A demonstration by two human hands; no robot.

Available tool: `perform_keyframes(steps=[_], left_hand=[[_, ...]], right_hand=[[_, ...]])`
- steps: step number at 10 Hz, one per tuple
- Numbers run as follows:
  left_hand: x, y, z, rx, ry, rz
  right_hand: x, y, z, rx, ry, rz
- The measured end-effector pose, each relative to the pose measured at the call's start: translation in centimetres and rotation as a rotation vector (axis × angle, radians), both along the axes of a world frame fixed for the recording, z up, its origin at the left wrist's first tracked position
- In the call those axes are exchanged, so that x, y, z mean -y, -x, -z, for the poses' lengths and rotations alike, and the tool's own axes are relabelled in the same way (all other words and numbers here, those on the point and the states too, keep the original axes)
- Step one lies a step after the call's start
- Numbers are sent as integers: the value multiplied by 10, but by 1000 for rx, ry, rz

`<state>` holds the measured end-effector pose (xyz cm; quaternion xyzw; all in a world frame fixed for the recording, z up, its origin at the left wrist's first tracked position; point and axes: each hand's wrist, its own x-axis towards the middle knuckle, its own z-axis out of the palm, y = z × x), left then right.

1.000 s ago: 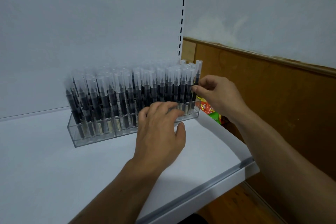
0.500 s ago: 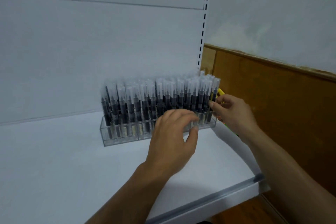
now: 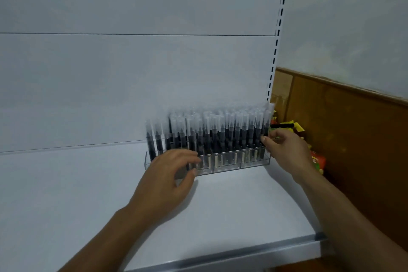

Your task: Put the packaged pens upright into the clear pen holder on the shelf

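Pens upright in the clear pen holder, mid-frame on the shelf.
Long axes vertical, caps up; left hand relaxed against its front, right hand curled at the end pen, grip unclear.

The pens stood upright in the pen holder on the shelf; our left hand lay before it, our right hand at its right end.

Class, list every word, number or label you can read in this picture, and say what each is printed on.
No text can be read.
Pens: pale strips low on the barrels, too blurred to read.
Packets right of the shelf: coloured print, too blurred to read.
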<state>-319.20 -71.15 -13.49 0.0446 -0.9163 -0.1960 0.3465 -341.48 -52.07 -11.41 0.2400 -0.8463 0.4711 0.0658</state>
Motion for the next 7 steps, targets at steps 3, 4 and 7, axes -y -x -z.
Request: perform_keyframes(steps=[3,4,7], left_hand=[[27,-45,1,145,-11,-19],[27,-44,-3,165,-19,-25],[33,-63,-6,-4,-170,-234]], right_hand=[[-11,-23,8,85,56,-114],[-14,-33,8,88,52,-120],[-37,-49,5,101,27,-127]])
